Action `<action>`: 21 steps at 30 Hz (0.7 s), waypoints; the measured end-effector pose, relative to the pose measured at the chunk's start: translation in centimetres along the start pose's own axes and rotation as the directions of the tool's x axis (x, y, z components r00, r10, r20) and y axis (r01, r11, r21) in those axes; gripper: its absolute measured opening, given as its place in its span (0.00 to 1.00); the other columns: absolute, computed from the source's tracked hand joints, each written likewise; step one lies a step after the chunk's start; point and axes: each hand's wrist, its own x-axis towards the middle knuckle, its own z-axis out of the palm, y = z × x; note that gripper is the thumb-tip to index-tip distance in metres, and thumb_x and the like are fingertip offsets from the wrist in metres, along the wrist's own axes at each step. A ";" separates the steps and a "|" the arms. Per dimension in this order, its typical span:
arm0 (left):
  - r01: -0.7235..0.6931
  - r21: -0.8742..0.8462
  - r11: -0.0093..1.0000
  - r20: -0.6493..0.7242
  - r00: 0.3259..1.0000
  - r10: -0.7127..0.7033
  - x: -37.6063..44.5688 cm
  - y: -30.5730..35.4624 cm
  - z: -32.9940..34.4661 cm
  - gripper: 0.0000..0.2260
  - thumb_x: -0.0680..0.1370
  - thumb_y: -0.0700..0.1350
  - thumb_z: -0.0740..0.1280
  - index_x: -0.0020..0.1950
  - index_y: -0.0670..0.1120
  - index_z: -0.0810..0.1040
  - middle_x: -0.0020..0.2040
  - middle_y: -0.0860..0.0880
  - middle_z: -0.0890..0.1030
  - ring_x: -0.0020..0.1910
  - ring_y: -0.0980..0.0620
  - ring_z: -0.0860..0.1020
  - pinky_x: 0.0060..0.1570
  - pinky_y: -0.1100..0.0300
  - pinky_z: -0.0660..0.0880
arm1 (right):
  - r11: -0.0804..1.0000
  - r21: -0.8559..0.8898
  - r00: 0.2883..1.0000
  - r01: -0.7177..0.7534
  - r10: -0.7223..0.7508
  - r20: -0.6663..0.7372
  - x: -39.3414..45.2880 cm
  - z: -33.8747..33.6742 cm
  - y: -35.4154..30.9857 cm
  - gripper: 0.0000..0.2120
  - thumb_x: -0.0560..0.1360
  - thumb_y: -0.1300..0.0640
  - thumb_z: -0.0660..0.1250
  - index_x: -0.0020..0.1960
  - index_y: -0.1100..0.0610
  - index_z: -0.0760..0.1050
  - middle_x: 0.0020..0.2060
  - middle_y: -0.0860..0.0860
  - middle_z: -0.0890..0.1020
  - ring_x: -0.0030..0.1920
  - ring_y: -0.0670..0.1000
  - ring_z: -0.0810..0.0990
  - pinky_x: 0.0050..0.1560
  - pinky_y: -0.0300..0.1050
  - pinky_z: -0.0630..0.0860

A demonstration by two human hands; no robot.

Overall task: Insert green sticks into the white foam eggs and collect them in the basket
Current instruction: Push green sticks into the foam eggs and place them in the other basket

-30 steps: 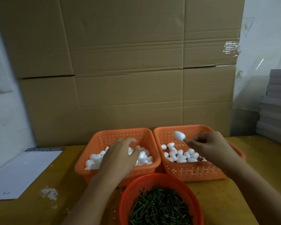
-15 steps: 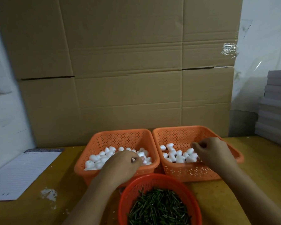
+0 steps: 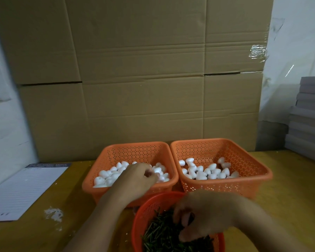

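Right hand (image 3: 205, 215) is dropping from the right basket (image 3: 251, 180) into the green sticks (image 3: 164, 233), fingers curling, grip unclear | left hand (image 3: 136, 180) pinching a foam egg (image 3: 157, 174) | risk: I'm grabbing several tangled sticks.

Your left hand (image 3: 135, 180) reaches into the left orange basket (image 3: 105, 190), fingers curled down among the white foam eggs (image 3: 107, 176); whether they hold one you cannot tell. The right orange basket (image 3: 253, 179) touches it on the right and holds more eggs (image 3: 205, 172). Your right hand (image 3: 205, 213) dips into the round red basket (image 3: 147, 211) at the desk's near edge, fingers curled among the green sticks (image 3: 162, 233). A lined paper pad (image 3: 24, 190) lies near the desk's (image 3: 289, 188) left edge. Cardboard boxes (image 3: 135, 70) stand along the far edge.
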 end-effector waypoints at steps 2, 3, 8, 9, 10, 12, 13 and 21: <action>-0.021 -0.005 1.000 0.031 0.999 0.021 -0.3 0.4 0.0 0.14 0.78 0.65 0.62 0.56 0.60 0.81 0.55 0.63 0.80 0.51 0.68 0.72 0.48 0.70 0.59 | 0.999 -0.032 1.000 0.019 -0.019 -0.001 0.6 0.8 -0.3 0.19 0.74 0.43 0.71 0.64 0.45 0.77 0.56 0.44 0.82 0.55 0.46 0.80 0.53 0.41 0.75; -0.046 0.002 0.999 0.052 0.998 0.045 -0.4 0.5 0.0 0.14 0.78 0.65 0.61 0.57 0.62 0.80 0.55 0.63 0.80 0.50 0.68 0.72 0.52 0.69 0.62 | 0.999 -0.034 1.000 0.027 -0.028 -0.013 0.7 1.0 -0.4 0.19 0.74 0.44 0.71 0.64 0.45 0.77 0.55 0.44 0.81 0.55 0.46 0.80 0.51 0.39 0.74; -0.107 0.038 0.993 0.075 0.992 0.104 -0.6 1.1 -0.3 0.17 0.79 0.66 0.60 0.48 0.56 0.81 0.46 0.58 0.80 0.48 0.62 0.75 0.53 0.58 0.68 | 0.998 -0.008 0.996 0.064 -0.065 -0.063 1.3 1.7 0.0 0.14 0.74 0.47 0.71 0.60 0.45 0.80 0.52 0.45 0.82 0.52 0.45 0.80 0.54 0.42 0.77; -0.104 0.043 0.994 0.060 0.993 0.101 -0.7 1.1 -0.3 0.17 0.78 0.67 0.60 0.47 0.57 0.81 0.44 0.58 0.80 0.46 0.64 0.74 0.50 0.62 0.66 | 0.998 -0.002 0.995 0.069 -0.069 -0.074 1.4 1.7 0.0 0.14 0.75 0.48 0.71 0.60 0.45 0.80 0.52 0.45 0.83 0.52 0.45 0.80 0.53 0.42 0.77; -0.102 0.055 0.993 0.042 0.994 0.100 -0.8 1.2 -0.3 0.17 0.77 0.68 0.60 0.47 0.58 0.80 0.43 0.59 0.79 0.44 0.67 0.73 0.46 0.67 0.62 | 0.997 0.000 0.994 0.072 -0.071 -0.080 1.4 1.8 0.1 0.13 0.75 0.48 0.71 0.59 0.46 0.80 0.52 0.45 0.83 0.52 0.45 0.80 0.53 0.42 0.77; -0.112 0.078 0.991 0.028 0.994 0.110 -1.0 1.4 -0.3 0.16 0.77 0.68 0.60 0.49 0.58 0.80 0.45 0.61 0.78 0.42 0.72 0.69 0.43 0.71 0.57 | 0.997 0.002 0.993 0.073 -0.073 -0.088 1.6 1.9 0.1 0.13 0.75 0.48 0.71 0.59 0.46 0.81 0.51 0.46 0.83 0.52 0.45 0.80 0.51 0.41 0.76; -0.124 0.084 0.989 0.031 0.992 0.122 -0.9 1.4 -0.3 0.16 0.77 0.68 0.60 0.50 0.59 0.80 0.47 0.61 0.79 0.44 0.72 0.69 0.43 0.72 0.56 | 0.997 0.003 0.993 0.072 -0.071 -0.092 1.6 2.0 0.2 0.13 0.75 0.48 0.71 0.59 0.47 0.81 0.51 0.46 0.83 0.51 0.45 0.80 0.51 0.41 0.76; -0.201 0.050 0.978 0.113 0.974 0.194 -0.6 1.6 -0.1 0.15 0.77 0.66 0.63 0.50 0.58 0.82 0.47 0.58 0.78 0.49 0.61 0.75 0.53 0.57 0.71 | 0.997 0.013 0.993 0.070 -0.068 -0.096 1.7 2.1 0.3 0.13 0.75 0.49 0.71 0.59 0.46 0.80 0.52 0.45 0.82 0.52 0.45 0.80 0.49 0.38 0.75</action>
